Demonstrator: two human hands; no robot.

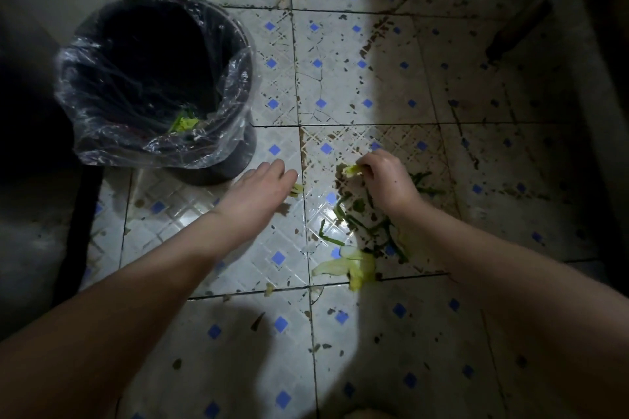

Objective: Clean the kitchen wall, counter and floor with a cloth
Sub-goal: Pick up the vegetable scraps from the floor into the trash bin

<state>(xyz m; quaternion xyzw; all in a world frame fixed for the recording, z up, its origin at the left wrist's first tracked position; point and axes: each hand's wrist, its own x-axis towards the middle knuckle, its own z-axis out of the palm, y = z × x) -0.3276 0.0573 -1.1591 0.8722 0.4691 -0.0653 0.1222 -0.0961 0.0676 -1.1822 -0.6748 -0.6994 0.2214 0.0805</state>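
Note:
The white floor tiles (238, 269) with blue diamonds are spattered with brown dirt and strewn with vegetable scraps. My right hand (386, 180) pinches a small yellow-green leaf scrap (350, 169) just above the floor. My left hand (263, 185) reaches low over the floor with its fingers around another small yellow scrap (297, 189). A larger pale yellow leaf (354, 267) and several green stems (371, 228) lie between my forearms. No cloth is in view.
A black bin (238, 153) lined with a clear plastic bag (102, 133) stands at the left, green scraps at its bottom. Dark furniture legs (517, 24) cross the upper right. A dark edge runs along the left side.

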